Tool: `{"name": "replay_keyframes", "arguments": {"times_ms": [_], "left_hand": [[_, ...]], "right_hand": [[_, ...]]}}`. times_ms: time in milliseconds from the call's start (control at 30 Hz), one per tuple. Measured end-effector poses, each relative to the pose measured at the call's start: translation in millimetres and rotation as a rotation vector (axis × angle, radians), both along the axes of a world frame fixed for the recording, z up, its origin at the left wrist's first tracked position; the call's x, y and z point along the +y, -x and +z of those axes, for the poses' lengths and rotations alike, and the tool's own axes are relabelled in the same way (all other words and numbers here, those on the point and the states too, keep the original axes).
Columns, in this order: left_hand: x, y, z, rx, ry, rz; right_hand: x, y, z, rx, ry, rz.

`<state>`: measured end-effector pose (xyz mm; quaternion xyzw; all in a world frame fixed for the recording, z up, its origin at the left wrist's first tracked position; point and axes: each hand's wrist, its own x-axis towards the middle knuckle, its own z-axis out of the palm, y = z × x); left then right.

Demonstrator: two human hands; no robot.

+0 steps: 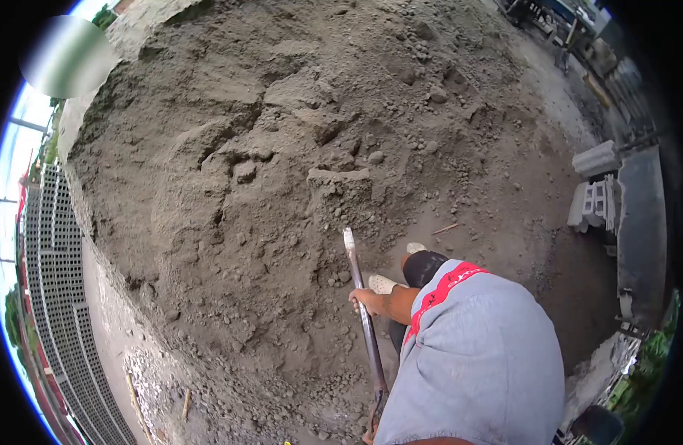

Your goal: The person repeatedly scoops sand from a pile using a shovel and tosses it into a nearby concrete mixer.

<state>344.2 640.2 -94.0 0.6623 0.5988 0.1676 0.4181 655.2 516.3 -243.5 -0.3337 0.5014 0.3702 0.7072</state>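
Observation:
A shovel [367,334] slants up from the bottom edge. Its pale metal socket meets the grey-brown sand pile [230,215], and loose sand hides most of its blade. My right hand [365,300] is closed around the middle of the shaft, the fingers wrapped over it. Lower down, my left hand [371,432] grips the handle's end, only partly in view at the frame's edge. Much of the lower right is filled by my grey shirt [490,356] with a red band. Beyond it my shoes [384,284] stand close to the pile's foot.
Stones such as one lump [245,172] dot the pile, and a thin stick [444,228] lies on the ground. Hollow concrete blocks [595,204] are stacked at the right beside a dark panel [642,230]. Rows of blocks [59,274] line the left.

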Motion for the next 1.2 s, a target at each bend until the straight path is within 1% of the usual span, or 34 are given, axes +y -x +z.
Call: {"name": "replay_keyframes", "arguments": {"times_ms": [100, 167, 267, 300, 333, 433, 467, 500, 533, 567, 600, 633, 667, 700, 767, 800, 833, 867, 900, 933, 967, 1000, 1067, 1100, 1133, 1200], "left_hand": [[9, 5, -13, -0.019, -0.034, -0.1], [5, 5, -19, -0.035, -0.052, -0.151], [-13, -2, -27, -0.069, -0.055, -0.286], [-25, -6, -31, -0.093, -0.046, -0.337], [-41, -12, -35, -0.128, -0.028, -0.402], [-110, -34, -46, -0.235, 0.095, -0.582], [-138, -44, -46, -0.268, 0.15, -0.67], [-169, -59, -43, -0.312, 0.216, -0.761], [-213, -77, -29, -0.311, 0.275, -0.871], [-272, -100, -9, -0.311, 0.334, -0.984], [-325, -119, -6, -0.399, 0.444, -1.009], [-380, -133, 2, -0.473, 0.557, -1.026], [-440, -142, 40, -0.519, 0.688, -1.131], [-493, -155, 58, -0.588, 0.789, -1.274], [-603, -157, 120, -0.713, 0.856, -1.457], [-654, -153, 141, -0.814, 0.838, -1.617], [-702, -131, 184, -0.843, 0.907, -1.72], [-744, -112, 207, -0.93, 0.927, -1.876], [-777, -90, 230, -0.992, 0.818, -2.098], [-817, -74, 227, -1.119, 0.837, -2.266], [-835, -54, 241, -1.28, 0.507, -2.418], [-831, -32, 261, -1.187, 0.383, -2.533], [-828, -16, 233, -1.181, 0.36, -2.654], [-815, -17, 218, -1.135, 0.416, -2.674], [-793, -26, 198, -1.087, 0.469, -2.687], [-746, -61, 150, -1.206, 0.322, -2.57]], "right_hand": [[-27, 37, -4, 0.007, -0.017, -0.162], [-67, 49, -12, 0.027, -0.025, -0.221], [-142, 79, -13, -0.088, -0.08, -0.482], [-169, 82, -8, -0.037, -0.004, -0.564], [-204, 84, -4, 0.013, 0.076, -0.646], [-337, 103, 19, -0.038, 0.08, -0.816], [-385, 115, 29, -0.102, 0.101, -0.883], [-437, 123, 42, -0.176, 0.126, -0.955], [-491, 132, 63, -0.234, 0.199, -1.022], [-546, 146, 97, -0.253, 0.279, -1.04], [-598, 159, 133, -0.329, 0.347, -1.147], [-650, 180, 170, -0.447, 0.41, -1.149], [-705, 195, 197, -0.553, 0.457, -1.271], [-759, 215, 225, -0.697, 0.545, -1.306], [-832, 267, 307, -0.878, 0.673, -1.38], [-864, 288, 334, -0.9, 0.838, -1.394], [-889, 305, 352, -0.963, 0.862, -1.475], [-909, 322, 366, -1.026, 0.881, -1.554], [-915, 343, 384, -1.071, 0.84, -1.65], [-919, 364, 398, -1.111, 0.791, -1.747], [-950, 386, 379, -1.218, 0.758, -1.737], [-939, 403, 380, -1.175, 0.781, -1.732], [-913, 418, 367, -1.115, 0.841, -1.753], [-892, 421, 361, -1.017, 0.878, -1.693], [-884, 419, 342, -0.97, 0.919, -1.592], [-868, 408, 322, -1.005, 0.911, -1.555]]}}
